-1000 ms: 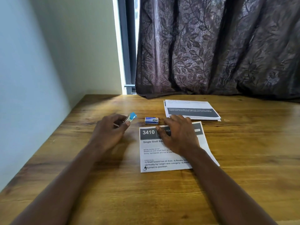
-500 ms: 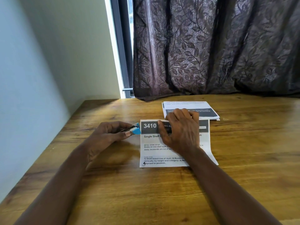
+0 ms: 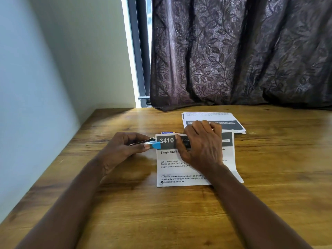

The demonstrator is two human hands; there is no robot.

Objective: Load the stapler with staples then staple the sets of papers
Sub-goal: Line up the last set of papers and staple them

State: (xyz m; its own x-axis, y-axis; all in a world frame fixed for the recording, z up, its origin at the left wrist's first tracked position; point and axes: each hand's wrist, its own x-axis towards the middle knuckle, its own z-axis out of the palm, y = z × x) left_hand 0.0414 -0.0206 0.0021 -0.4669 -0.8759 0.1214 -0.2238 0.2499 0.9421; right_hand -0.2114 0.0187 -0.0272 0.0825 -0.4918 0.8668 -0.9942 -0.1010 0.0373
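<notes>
A small stapler (image 3: 154, 145) with a blue tip and metal body is held in my left hand (image 3: 124, 150); its blue end overlaps the top left corner of a set of papers (image 3: 179, 169) headed "3410". My right hand (image 3: 199, 146) lies flat on the upper part of that set, pressing it to the wooden table. A small blue and white staple box (image 3: 168, 132) peeks out just behind the set's top edge. A second set of papers (image 3: 212, 117) lies further back, partly hidden by my right fingers.
The wooden table (image 3: 269, 177) stretches right and toward me. A pale wall (image 3: 36, 87) runs along the table's left edge. A dark leaf-patterned curtain (image 3: 233, 51) hangs behind the far edge, with a window gap (image 3: 138, 51) to its left.
My left hand has brought the stapler rightward from open table to the top left corner of the "3410" set. My right hand slid up the sheet toward its header.
</notes>
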